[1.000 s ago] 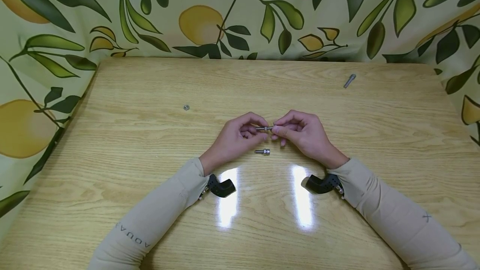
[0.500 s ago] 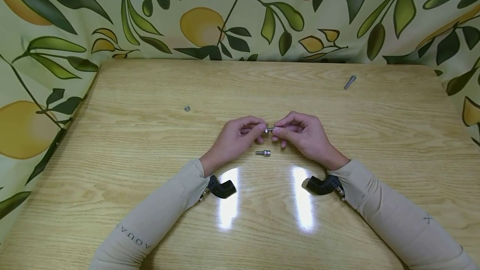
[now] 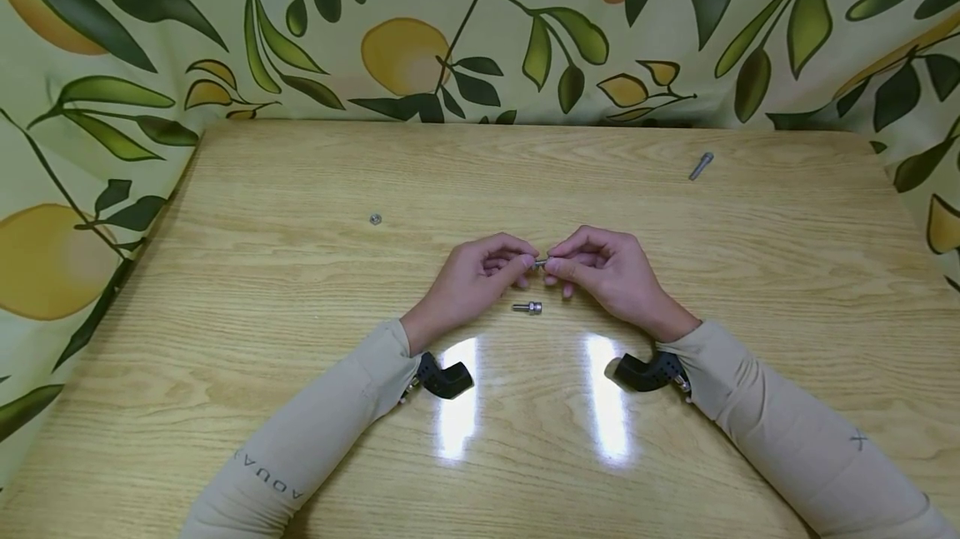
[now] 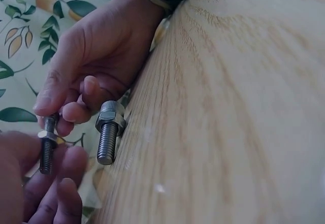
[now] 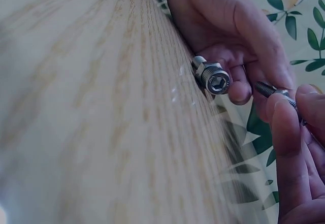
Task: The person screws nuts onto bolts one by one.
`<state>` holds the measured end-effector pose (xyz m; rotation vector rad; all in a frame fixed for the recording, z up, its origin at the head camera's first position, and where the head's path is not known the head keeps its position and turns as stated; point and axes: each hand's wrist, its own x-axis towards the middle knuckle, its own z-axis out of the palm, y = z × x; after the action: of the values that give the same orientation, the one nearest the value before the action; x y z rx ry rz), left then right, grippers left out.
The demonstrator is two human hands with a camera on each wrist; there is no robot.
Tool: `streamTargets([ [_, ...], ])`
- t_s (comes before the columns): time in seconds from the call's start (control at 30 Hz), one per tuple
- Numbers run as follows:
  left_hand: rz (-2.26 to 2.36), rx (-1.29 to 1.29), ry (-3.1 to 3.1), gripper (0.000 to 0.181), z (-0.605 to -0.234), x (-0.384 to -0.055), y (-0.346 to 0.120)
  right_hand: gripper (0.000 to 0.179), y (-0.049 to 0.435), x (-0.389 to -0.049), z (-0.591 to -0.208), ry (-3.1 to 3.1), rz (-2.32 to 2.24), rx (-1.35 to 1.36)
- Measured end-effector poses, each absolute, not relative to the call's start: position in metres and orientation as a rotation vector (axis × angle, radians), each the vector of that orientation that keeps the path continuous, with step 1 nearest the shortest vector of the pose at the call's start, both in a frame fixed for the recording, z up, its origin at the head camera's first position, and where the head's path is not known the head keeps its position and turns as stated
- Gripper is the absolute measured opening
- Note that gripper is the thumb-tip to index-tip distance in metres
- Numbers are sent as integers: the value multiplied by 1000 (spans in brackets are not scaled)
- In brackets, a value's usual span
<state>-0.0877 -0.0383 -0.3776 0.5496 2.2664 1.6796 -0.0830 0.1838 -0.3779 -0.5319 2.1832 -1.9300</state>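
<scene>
Just above the middle of the table, both hands meet at a small metal bolt point(image 4: 46, 155) with a nut point(image 4: 47, 134) on its thread. My right hand point(image 3: 611, 272) grips the bolt at its head end between thumb and fingers. From the other side my left hand point(image 3: 480, 274) pinches the nut between thumb and forefinger. The fingers hide most of both parts in the head view, and the bolt's head cannot be seen. Just below the hands, a second bolt point(image 3: 527, 308) lies on the table with a nut run up against its socket head.
A loose nut point(image 3: 376, 220) lies on the wooden table point(image 3: 300, 406) to the left of the hands. Another bolt point(image 3: 701, 166) rests near the far right edge. A leaf-patterned cloth point(image 3: 540, 22) hangs behind the table.
My left thumb and fingers have gone from spread around the bolt's thread to pinching at its nut, so less of the bolt shows. The right hand has kept its grip.
</scene>
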Motion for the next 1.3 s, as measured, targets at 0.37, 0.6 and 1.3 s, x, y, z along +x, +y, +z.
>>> streamTargets([
  [0.37,1633,564,2303,20,-375,-87,-37,16,184,-83,-378,2188,-1929,-553],
  [0.6,1649,566,2310,26,-376,-87,-37,16,184,-82,-377,2168,-1950,-545],
  [1.3,1629,564,2318,25,-379,-84,-37,15,185,-80,-381,2208,-1895,-540],
])
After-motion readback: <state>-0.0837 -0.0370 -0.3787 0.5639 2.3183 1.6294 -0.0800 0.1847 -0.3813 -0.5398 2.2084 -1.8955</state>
